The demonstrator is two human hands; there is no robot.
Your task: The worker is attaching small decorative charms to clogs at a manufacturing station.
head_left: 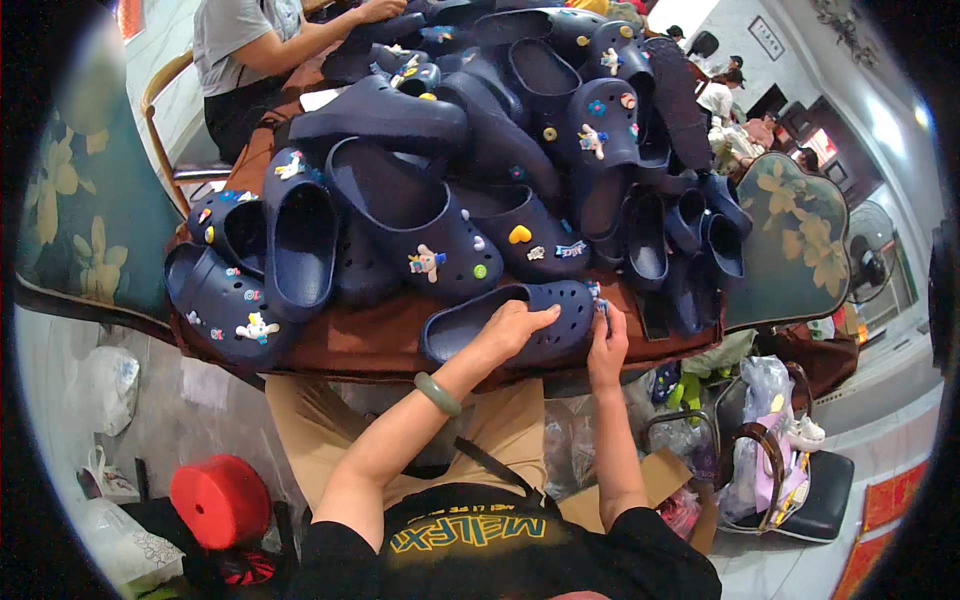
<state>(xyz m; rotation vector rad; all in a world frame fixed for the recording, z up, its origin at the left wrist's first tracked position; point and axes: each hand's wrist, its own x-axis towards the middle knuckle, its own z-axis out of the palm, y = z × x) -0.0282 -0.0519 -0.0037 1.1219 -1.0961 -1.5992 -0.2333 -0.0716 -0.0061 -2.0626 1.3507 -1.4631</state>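
A navy clog (568, 322) with bare holes in its upper lies sideways at the table's near edge, its toe pointing right. My left hand (512, 330) is closed on this clog, the thumb pressed on its upper. At the clog's toe, my right hand (607, 345) pinches a small blue and white shoe charm (596, 290). Just behind my hands stands a decorated clog (425, 258) with a white figure charm and a green round one. Another clog (522, 240) beside it carries a yellow heart.
More navy clogs (300, 240) pile high across the brown-covered table (350, 340). A person in grey (245, 45) sits at the far left. Floral chair backs (790, 235) flank the table. On the floor stand a red round stool (220, 500) and an open cardboard box (640, 480).
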